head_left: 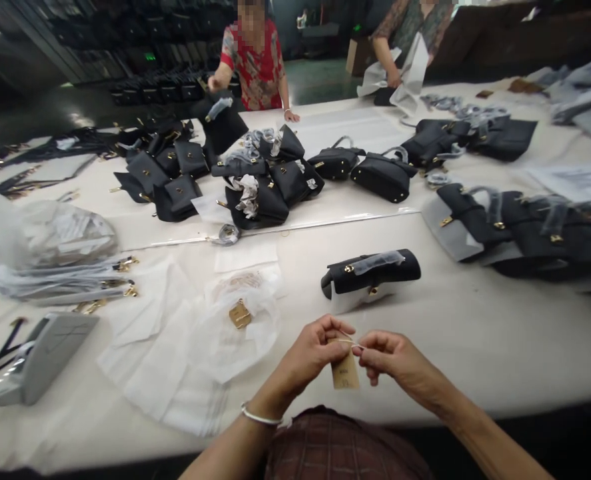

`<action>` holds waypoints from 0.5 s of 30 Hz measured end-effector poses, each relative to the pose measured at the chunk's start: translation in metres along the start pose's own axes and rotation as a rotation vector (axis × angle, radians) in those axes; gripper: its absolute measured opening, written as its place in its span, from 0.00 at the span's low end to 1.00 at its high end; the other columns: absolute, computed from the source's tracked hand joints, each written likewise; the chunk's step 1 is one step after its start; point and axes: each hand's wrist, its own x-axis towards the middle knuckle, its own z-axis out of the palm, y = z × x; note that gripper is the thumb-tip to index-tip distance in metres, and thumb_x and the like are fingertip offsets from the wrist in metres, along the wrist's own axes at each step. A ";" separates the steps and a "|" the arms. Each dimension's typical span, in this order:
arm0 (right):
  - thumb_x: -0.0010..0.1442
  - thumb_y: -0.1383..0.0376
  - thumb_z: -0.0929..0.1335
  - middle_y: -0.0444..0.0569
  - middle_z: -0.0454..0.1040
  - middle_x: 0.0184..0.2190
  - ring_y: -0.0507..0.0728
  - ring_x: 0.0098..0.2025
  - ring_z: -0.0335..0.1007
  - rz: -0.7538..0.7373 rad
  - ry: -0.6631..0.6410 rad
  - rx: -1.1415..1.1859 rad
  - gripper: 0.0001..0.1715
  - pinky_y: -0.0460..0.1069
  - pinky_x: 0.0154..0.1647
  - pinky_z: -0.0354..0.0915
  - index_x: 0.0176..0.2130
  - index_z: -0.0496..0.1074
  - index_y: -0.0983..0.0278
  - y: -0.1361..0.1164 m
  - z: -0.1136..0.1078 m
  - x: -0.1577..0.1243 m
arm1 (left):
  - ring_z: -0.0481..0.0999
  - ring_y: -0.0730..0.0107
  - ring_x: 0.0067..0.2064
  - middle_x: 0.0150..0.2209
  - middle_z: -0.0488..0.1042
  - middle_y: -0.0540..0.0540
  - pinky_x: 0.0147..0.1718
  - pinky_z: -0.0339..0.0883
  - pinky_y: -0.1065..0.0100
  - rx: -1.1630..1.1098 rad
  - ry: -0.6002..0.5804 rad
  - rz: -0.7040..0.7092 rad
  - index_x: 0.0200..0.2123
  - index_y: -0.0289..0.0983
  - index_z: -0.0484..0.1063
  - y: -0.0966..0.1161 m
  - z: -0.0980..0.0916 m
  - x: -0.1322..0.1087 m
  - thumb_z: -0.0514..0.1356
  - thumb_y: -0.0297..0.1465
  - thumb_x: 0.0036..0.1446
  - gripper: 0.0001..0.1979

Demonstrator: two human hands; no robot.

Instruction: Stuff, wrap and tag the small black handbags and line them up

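Observation:
My left hand (315, 350) and my right hand (392, 360) meet above the table's near edge, both pinched on the thin string of a small tan paper tag (345, 375) that hangs between them. A bracelet circles my left wrist. Just beyond my hands a small black handbag (372, 272) with gold fittings and a plastic-wrapped handle lies on its side on the white table (475, 333).
Clear plastic bags with gold tags (239, 313) lie left of my hands. Piles of black handbags (255, 180) cover the middle and right (525, 227). Bagged straps (50, 273) and a grey box (40, 357) sit at left. Two people stand at the far side.

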 end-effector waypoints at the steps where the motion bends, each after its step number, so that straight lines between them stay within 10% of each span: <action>1: 0.51 0.50 0.76 0.44 0.72 0.25 0.50 0.24 0.66 0.000 0.044 0.006 0.21 0.48 0.27 0.66 0.30 0.76 0.66 -0.001 -0.004 -0.002 | 0.73 0.73 0.32 0.33 0.77 0.46 0.33 0.61 0.72 0.020 0.003 -0.001 0.44 0.33 0.71 0.000 0.000 0.004 0.71 0.38 0.49 0.22; 7: 0.51 0.45 0.74 0.44 0.71 0.23 0.50 0.21 0.64 0.021 0.108 0.034 0.26 0.46 0.23 0.61 0.34 0.76 0.66 0.002 -0.027 -0.006 | 0.73 0.72 0.32 0.33 0.78 0.44 0.33 0.61 0.73 0.103 0.046 -0.040 0.43 0.33 0.71 -0.002 0.001 0.018 0.69 0.37 0.50 0.20; 15: 0.50 0.46 0.75 0.33 0.51 0.15 0.43 0.16 0.37 0.148 0.017 0.039 0.28 0.46 0.17 0.32 0.38 0.76 0.67 0.017 -0.030 0.006 | 0.68 0.73 0.27 0.26 0.73 0.51 0.28 0.59 0.73 0.638 0.152 0.026 0.39 0.36 0.73 -0.009 0.015 0.028 0.58 0.30 0.55 0.08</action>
